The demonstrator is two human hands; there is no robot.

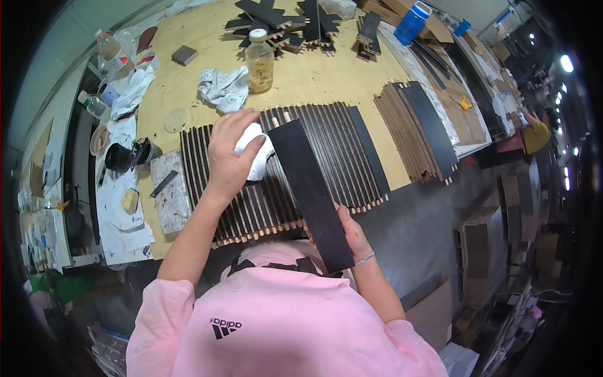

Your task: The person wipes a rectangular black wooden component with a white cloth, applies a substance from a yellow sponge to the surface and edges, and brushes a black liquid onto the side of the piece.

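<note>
over the dark slats [339, 157] on the tabletop [169, 94], the left hand [229, 154] bunches a white cloth [258, 160] beside the upper end of a black board [311, 195], whose lower end the right hand [355, 235] grips; even, lengthwise strokes with light pressure would probably serve best.

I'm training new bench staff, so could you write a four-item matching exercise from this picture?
1. Left hand
2. Right hand
3. Larger blue cup
4. White-capped bottle

A. Holding a black board
B. Just right of a crumpled cloth
C. Holding a white cloth
D. Beside cardboard, upper right

Pairs: 1-C, 2-A, 3-D, 4-B
</note>
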